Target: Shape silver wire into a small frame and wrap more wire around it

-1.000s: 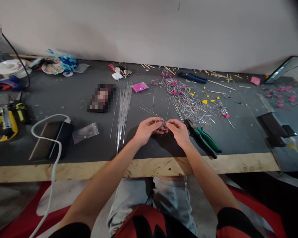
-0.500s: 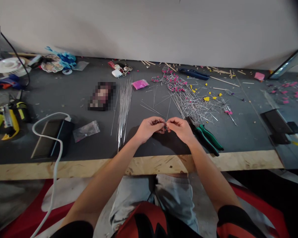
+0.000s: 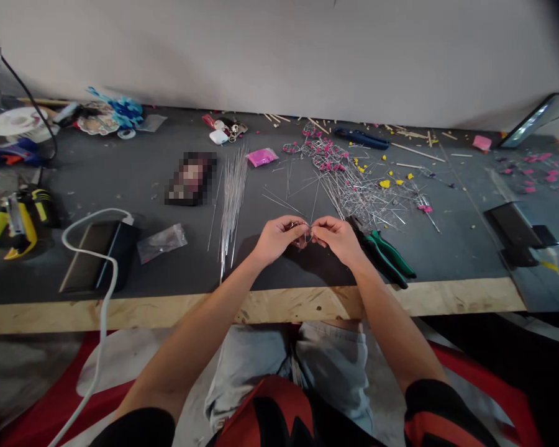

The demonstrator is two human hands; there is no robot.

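Note:
My left hand (image 3: 282, 238) and my right hand (image 3: 333, 237) meet over the near part of the table. Between them is a thin metal wire (image 3: 309, 234) bent into a small loop, pinched by the fingers of both hands. A straight end of wire sticks up from the fingertips; the exact grip is partly hidden. To the left lies a bundle of straight wires (image 3: 231, 208). Green-handled pliers (image 3: 390, 256) rest just right of my right hand. Beyond it spreads a pile of wire pieces (image 3: 372, 195), some with pink clay lumps (image 3: 328, 155).
A pink packet (image 3: 262, 157), keys (image 3: 233, 129) and a dark phone-like object (image 3: 192, 178) lie farther back. At left are a cabled power bank (image 3: 100, 254), a clear plastic bag (image 3: 162, 243) and yellow-black tools (image 3: 21, 217). A blue-handled tool (image 3: 362, 138) lies by the wall.
Both hands stay together, shifted only slightly. The wire loop between the fingertips has turned a little and shows more clearly. The whole view has moved slightly.

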